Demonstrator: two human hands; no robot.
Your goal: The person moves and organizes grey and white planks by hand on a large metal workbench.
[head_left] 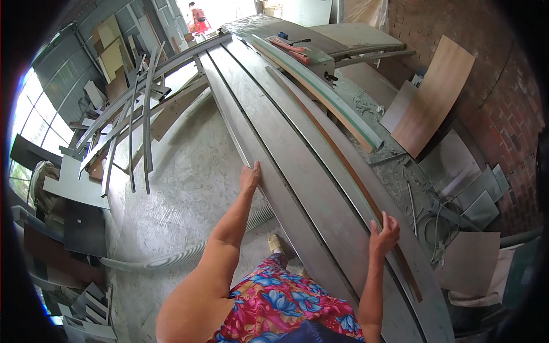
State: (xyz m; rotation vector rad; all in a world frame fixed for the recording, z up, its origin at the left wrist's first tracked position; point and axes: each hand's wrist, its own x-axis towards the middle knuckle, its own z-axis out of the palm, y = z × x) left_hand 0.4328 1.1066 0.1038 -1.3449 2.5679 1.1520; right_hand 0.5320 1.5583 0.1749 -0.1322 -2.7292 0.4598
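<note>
A long grey slotted table (309, 188) runs away from me, its surface split lengthwise by narrow dark grooves. My left hand (250, 177) is closed at its left edge, fingers bent over the rim. Across the table, my right hand (385, 234) is raised, thumb and fingers apart with nothing between them. It overlaps a long narrow brown strip (353, 174) that lies along the table's right part. A thin pale strip (337, 154) runs beside the brown one.
A green-edged board (343, 117) lies right of the table, with a red clamp-like tool (291, 50) behind it. A ribbed hose (194, 251) crosses the floor. Metal bars (150, 114) rest on a frame at left. Sheets, including a wood panel (434, 94), lean against the brick wall.
</note>
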